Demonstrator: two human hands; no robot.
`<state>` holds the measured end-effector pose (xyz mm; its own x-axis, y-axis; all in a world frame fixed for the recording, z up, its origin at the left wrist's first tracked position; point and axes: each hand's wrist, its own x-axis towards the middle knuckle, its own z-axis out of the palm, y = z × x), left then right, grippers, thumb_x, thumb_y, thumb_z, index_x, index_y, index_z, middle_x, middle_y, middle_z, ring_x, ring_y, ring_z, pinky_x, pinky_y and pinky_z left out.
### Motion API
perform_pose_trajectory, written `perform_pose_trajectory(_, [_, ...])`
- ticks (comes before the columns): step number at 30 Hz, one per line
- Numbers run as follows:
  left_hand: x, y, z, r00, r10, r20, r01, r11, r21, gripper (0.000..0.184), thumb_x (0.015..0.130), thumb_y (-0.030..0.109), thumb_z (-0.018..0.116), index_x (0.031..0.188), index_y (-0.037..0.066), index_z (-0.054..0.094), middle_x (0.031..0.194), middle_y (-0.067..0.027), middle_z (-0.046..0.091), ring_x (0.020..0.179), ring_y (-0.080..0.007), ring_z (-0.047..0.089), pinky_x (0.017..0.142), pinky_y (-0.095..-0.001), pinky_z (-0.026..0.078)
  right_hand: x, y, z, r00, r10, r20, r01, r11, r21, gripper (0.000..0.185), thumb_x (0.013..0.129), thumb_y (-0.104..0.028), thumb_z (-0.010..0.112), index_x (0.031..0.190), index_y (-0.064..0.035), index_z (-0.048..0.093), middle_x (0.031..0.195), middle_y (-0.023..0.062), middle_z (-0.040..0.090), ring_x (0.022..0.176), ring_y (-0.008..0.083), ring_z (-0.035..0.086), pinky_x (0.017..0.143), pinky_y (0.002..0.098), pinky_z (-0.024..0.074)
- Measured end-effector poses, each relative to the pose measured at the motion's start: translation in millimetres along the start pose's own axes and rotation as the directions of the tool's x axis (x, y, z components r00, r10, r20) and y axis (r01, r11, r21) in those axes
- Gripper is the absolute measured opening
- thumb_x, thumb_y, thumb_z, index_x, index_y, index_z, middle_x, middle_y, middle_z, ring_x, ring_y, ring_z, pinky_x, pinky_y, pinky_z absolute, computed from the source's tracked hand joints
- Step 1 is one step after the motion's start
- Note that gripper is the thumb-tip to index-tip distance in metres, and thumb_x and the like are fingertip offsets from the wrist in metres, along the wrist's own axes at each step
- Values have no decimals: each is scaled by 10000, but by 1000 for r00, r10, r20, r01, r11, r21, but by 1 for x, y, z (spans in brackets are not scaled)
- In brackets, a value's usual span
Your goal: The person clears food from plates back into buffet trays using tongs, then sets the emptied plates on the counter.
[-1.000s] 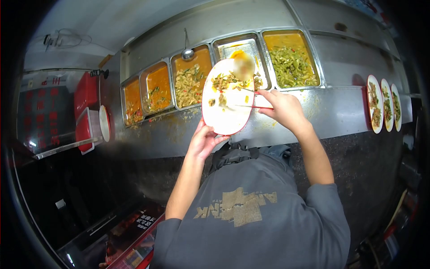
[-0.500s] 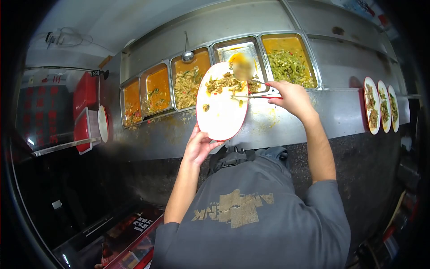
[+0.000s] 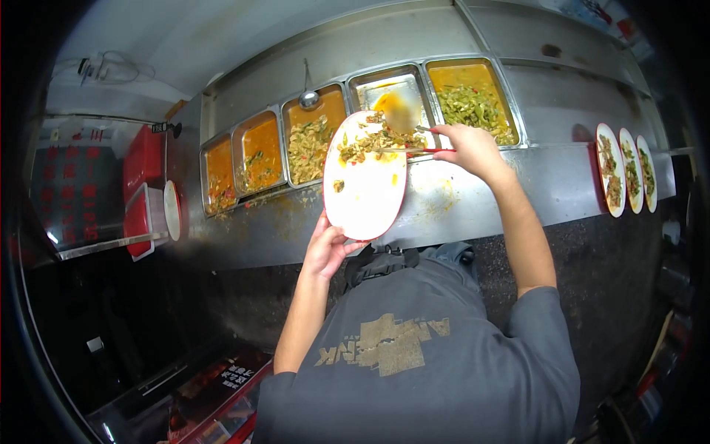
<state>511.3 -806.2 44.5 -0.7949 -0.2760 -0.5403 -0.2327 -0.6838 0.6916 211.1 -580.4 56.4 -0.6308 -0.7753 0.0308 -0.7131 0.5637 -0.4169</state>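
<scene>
My left hand (image 3: 330,248) grips the lower edge of a white oval plate (image 3: 364,200) with a red rim. Chopped food (image 3: 377,140) lies across the plate's upper part, and a small piece sits lower at its left. My right hand (image 3: 473,152) holds red-handled tongs (image 3: 425,150), whose tips reach the food on the plate. Behind the plate's top edge is a metal tray (image 3: 410,78) with little food and some orange sauce; a blurred round patch hides part of it.
Left of that tray are three food trays, one (image 3: 314,122) with a ladle (image 3: 308,98). A tray of green vegetables (image 3: 473,103) is to the right. Three filled plates (image 3: 611,170) stand far right; a plate (image 3: 172,210) and red bins (image 3: 144,159) are left.
The plate has shifted left and down in view with my left hand. Food on it has been pushed together toward its upper part. My right hand stays shut on the tongs.
</scene>
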Motion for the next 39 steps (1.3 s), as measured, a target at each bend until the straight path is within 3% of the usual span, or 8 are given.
perform_pose_trajectory(5, [-2, -3, 10, 999, 31, -39, -30, 999, 28, 719, 870, -16, 478, 1526, 127, 221, 1389, -201, 495, 1118, -350, 639, 839, -534, 609, 13, -4, 18, 999, 24, 21, -21, 992, -125, 456, 781, -387, 774, 1143, -140, 648, 939, 110, 691, 850, 319, 683, 714, 445, 541])
perform_pose_trajectory(17, [-3, -9, 8, 999, -1, -33, 1, 1000, -14, 708, 875, -15, 471, 1519, 116, 208, 1394, -210, 489, 1146, -364, 623, 832, -531, 610, 47, 24, 79, 979, 187, -76, -192, 980, -56, 484, 794, -456, 757, 1145, -140, 650, 934, 104, 703, 843, 316, 701, 709, 450, 564])
perform_pose_trajectory(23, [-6, -5, 5, 1000, 4, -3, -4, 998, -63, 686, 886, -1, 490, 1507, 117, 226, 1393, -210, 486, 1146, -364, 622, 856, -538, 597, 34, 21, 62, 974, 198, -108, -168, 957, 236, 524, 778, -464, 769, 1181, -143, 671, 1012, 120, 713, 946, 300, 687, 774, 419, 546])
perform_pose_trajectory(26, [-6, -6, 4, 1000, 14, -9, -15, 997, -71, 683, 883, -1, 499, 1501, 120, 234, 1385, -206, 490, 1138, -356, 624, 861, -531, 596, 14, -9, 30, 991, 135, 14, -132, 930, 342, 546, 773, -371, 804, 1247, -141, 661, 938, 89, 711, 796, 237, 660, 713, 361, 524])
perform_pose_trajectory(29, [-4, -4, 3, 1000, 2, -7, -2, 997, -74, 684, 876, -2, 507, 1496, 124, 246, 1375, -197, 499, 1125, -343, 628, 851, -519, 600, 2, -26, 25, 1000, -21, 1, 19, 945, 328, 543, 765, -340, 815, 1245, -136, 663, 897, 81, 697, 733, 220, 618, 689, 342, 510])
perform_pose_trajectory(30, [-3, -4, 3, 1000, -3, -2, 3, 997, -74, 684, 874, -3, 510, 1494, 125, 251, 1371, -193, 502, 1119, -338, 630, 845, -514, 602, 1, -33, 21, 998, -37, 58, 22, 969, 244, 531, 781, -407, 773, 1222, -135, 656, 1046, 110, 706, 958, 290, 685, 791, 401, 547])
perform_pose_trajectory(33, [-1, -3, 4, 1000, -18, -5, 18, 997, -70, 689, 869, -3, 514, 1495, 127, 254, 1367, -185, 506, 1105, -324, 635, 826, -497, 608, 0, -37, 40, 997, -63, 36, 57, 987, 149, 530, 789, -404, 764, 1226, -130, 646, 1048, 101, 703, 969, 284, 684, 794, 408, 549])
perform_pose_trajectory(39, [6, -4, 4, 999, -32, -20, 30, 997, -67, 683, 870, -5, 514, 1489, 125, 257, 1355, -182, 516, 1092, -316, 639, 807, -477, 614, 9, -26, 46, 995, 83, -49, -77, 990, 117, 531, 801, -431, 742, 1231, -137, 638, 1059, 105, 702, 963, 284, 685, 786, 416, 556])
